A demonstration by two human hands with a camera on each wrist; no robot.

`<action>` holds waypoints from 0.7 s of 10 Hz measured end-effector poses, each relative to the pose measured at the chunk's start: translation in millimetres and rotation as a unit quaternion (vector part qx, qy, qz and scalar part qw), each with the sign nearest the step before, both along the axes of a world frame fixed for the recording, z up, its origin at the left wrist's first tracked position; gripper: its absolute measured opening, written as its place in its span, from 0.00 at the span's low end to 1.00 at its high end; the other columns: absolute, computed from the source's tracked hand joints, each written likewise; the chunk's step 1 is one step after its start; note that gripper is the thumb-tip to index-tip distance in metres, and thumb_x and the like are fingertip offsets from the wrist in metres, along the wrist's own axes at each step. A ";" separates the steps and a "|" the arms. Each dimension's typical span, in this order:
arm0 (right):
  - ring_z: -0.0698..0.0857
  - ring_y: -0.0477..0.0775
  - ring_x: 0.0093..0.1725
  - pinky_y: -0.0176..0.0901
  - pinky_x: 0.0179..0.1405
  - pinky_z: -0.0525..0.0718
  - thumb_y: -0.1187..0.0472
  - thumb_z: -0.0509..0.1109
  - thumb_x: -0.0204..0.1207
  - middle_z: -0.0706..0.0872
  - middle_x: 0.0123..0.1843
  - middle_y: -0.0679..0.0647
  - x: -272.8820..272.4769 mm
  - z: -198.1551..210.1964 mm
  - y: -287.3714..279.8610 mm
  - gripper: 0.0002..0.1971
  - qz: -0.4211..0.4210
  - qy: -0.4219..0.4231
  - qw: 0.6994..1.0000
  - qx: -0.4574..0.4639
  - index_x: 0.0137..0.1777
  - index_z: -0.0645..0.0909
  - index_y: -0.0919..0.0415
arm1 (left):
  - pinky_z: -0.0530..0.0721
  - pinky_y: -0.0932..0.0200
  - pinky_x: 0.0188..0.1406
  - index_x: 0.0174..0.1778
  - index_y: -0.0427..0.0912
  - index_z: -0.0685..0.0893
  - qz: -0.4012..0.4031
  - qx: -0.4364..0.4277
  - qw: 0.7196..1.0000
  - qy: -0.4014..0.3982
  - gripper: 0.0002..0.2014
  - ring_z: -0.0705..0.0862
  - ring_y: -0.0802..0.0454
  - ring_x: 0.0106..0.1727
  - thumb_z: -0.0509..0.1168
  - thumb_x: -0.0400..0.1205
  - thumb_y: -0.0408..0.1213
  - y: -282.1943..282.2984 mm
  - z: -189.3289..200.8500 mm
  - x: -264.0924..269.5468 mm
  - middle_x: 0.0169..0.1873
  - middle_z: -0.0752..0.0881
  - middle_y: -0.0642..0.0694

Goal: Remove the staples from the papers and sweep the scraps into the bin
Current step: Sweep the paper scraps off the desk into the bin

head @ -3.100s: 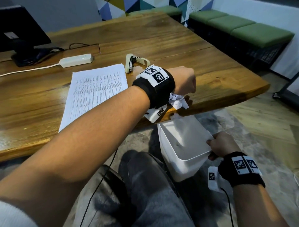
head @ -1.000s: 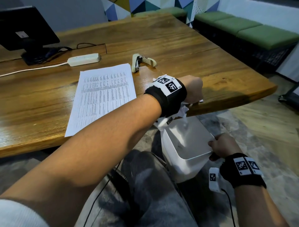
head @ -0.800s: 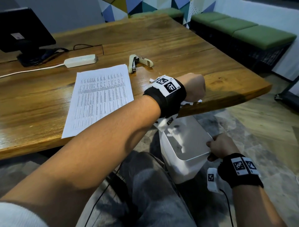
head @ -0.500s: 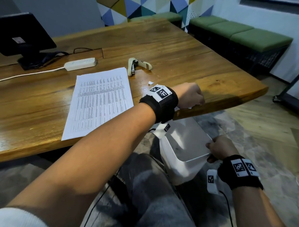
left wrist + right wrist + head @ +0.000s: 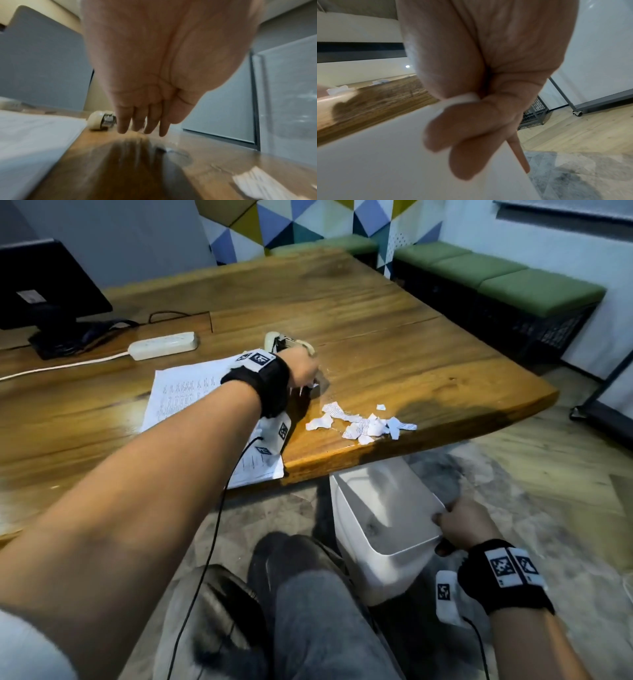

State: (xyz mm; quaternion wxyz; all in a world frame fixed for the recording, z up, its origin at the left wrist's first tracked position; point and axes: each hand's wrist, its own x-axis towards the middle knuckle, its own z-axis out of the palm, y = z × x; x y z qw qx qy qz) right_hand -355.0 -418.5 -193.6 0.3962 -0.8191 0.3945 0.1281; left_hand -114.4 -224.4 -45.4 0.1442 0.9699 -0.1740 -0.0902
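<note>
Torn white paper scraps (image 5: 359,422) lie in a loose pile at the near edge of the wooden table (image 5: 376,337). My left hand (image 5: 312,375) is farther in, beside the cream staple remover (image 5: 287,342), fingers (image 5: 122,128) straight and pointing down at the wood, holding nothing. One small scrap (image 5: 311,385) lies just under it. The printed papers (image 5: 185,392) lie flat left of my wrist. Below the table edge, my right hand (image 5: 457,518) grips the rim of the white bin (image 5: 376,577), thumb and fingers (image 5: 464,128) curled over its rim (image 5: 462,98).
A white power strip (image 5: 162,345) with its cord and a black monitor (image 5: 44,285) stand at the back left. Green benches (image 5: 513,278) line the right wall. My knees (image 5: 308,594) are under the table beside the bin. A wheeled metal frame (image 5: 576,106) stands on the floor.
My left hand has left the table edge and reached back in toward the staple remover, uncovering the scrap pile at the edge. My right hand keeps its hold on the bin.
</note>
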 end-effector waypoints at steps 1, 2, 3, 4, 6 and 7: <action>0.93 0.64 0.23 0.52 0.29 0.93 0.67 0.64 0.84 0.93 0.31 0.70 1.9 -1.2 -3.6 0.13 0.001 0.001 1.000 -0.001 0.46 0.86 0.76 | 0.71 0.58 0.49 0.60 0.39 0.84 -0.041 0.070 0.997 0.012 0.15 0.74 0.47 0.50 0.54 0.87 0.38 -7.9 -4.0 -6.2 0.66 0.84 0.33; 0.94 0.66 0.26 0.62 0.41 0.95 0.65 0.64 0.83 0.93 0.31 0.70 3.2 -1.9 -4.9 0.13 0.001 0.001 1.000 -0.004 0.47 0.86 0.75 | 0.75 0.57 0.45 0.45 0.43 0.78 -0.078 0.087 0.993 0.023 0.08 0.75 0.46 0.49 0.55 0.86 0.37 -19.3 -8.3 -14.4 0.51 0.83 0.38; 0.94 0.66 0.26 0.62 0.43 0.94 0.65 0.65 0.82 0.93 0.31 0.70 3.0 -3.7 -9.1 0.12 -0.001 -0.004 1.000 -0.004 0.45 0.86 0.74 | 0.80 0.54 0.54 0.46 0.37 0.84 -0.164 0.114 0.979 0.040 0.11 0.81 0.42 0.56 0.55 0.85 0.33 -22.3 -2.3 -18.3 0.52 0.83 0.37; 0.93 0.67 0.26 0.64 0.42 0.95 0.66 0.65 0.82 0.93 0.32 0.71 3.0 -4.5 -12.6 0.12 -0.008 -0.009 1.000 0.000 0.45 0.87 0.73 | 0.79 0.44 0.71 0.66 0.34 0.84 -0.120 0.067 0.990 -0.008 0.18 0.82 0.38 0.69 0.57 0.85 0.38 -23.2 9.1 0.2 0.67 0.84 0.36; 0.94 0.66 0.26 0.58 0.39 0.95 0.66 0.64 0.83 0.93 0.32 0.69 4.9 -5.1 -17.3 0.12 -0.016 -0.009 1.000 0.003 0.47 0.87 0.73 | 0.76 0.44 0.71 0.65 0.24 0.81 -0.123 0.118 0.985 0.025 0.17 0.80 0.33 0.69 0.52 0.86 0.26 -28.4 7.4 10.1 0.67 0.82 0.28; 0.94 0.65 0.26 0.48 0.30 0.91 0.66 0.64 0.84 0.93 0.33 0.69 3.8 -5.8 -17.2 0.12 -0.025 -0.001 1.000 0.003 0.48 0.87 0.72 | 0.78 0.44 0.69 0.64 0.31 0.82 -0.144 0.088 0.985 0.021 0.17 0.82 0.36 0.66 0.52 0.85 0.26 -28.3 7.9 0.5 0.64 0.84 0.31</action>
